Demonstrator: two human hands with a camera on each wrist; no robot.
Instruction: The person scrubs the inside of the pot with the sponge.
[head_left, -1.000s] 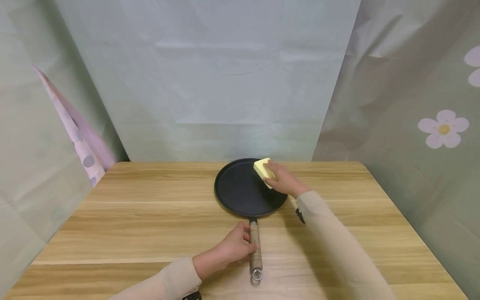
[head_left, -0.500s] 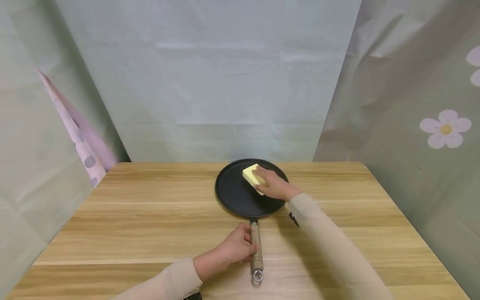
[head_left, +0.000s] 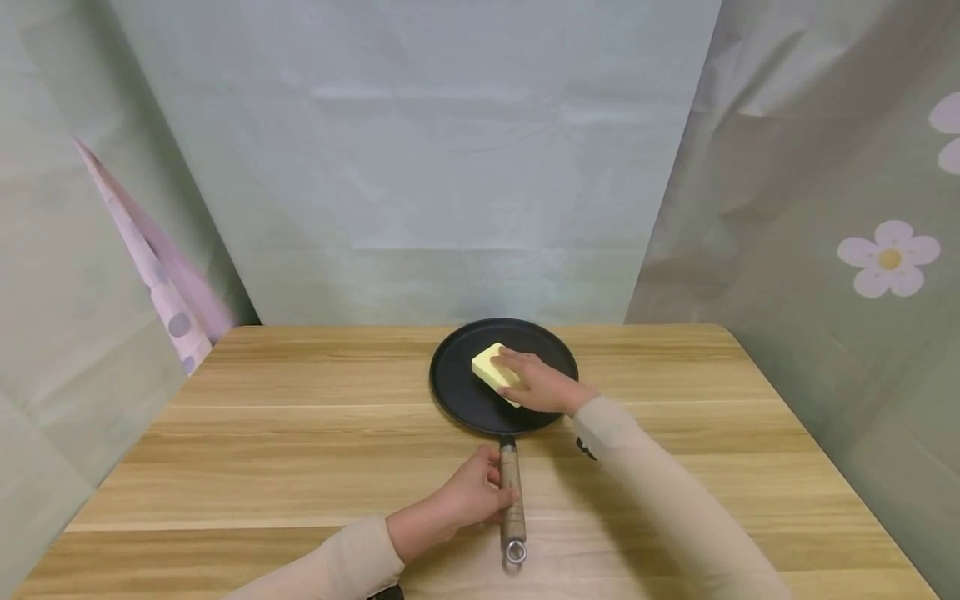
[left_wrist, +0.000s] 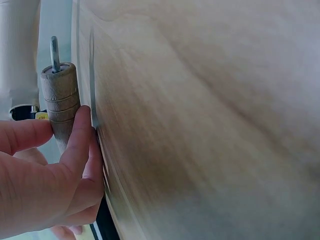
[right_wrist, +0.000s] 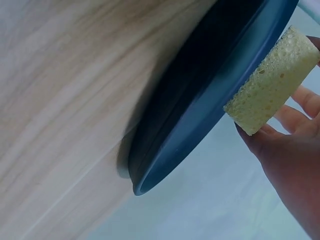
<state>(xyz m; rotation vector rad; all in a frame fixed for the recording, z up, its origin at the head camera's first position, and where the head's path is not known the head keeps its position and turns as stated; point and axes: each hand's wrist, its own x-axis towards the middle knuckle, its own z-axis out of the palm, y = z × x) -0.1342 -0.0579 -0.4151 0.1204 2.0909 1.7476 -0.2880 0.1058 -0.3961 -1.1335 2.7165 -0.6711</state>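
A round, shallow black frying pan (head_left: 457, 383) lies on the table, its wooden handle (head_left: 513, 521) pointing toward me. My left hand (head_left: 468, 492) pinches that handle between thumb and fingers; the left wrist view shows the grip near the handle's (left_wrist: 61, 95) end, where a metal ring sticks out. On the pan's surface, a little right of its middle, is a yellow sponge (head_left: 491, 367). My right hand (head_left: 536, 383) holds the sponge from above and the right. In the right wrist view the porous sponge (right_wrist: 275, 80) sits at the pan's rim line, fingers partly hidden behind it.
The wood-grain table (head_left: 300, 450) reaches out on both sides of the pan. A pale curtain (head_left: 450, 167) hangs just behind the table's far edge, and a flowered sheet (head_left: 795, 250) hangs along the right side.
My right hand has slid the sponge left and toward me across the pan, from its right side to nearer the middle. The left hand and the pan have stayed nearly still.
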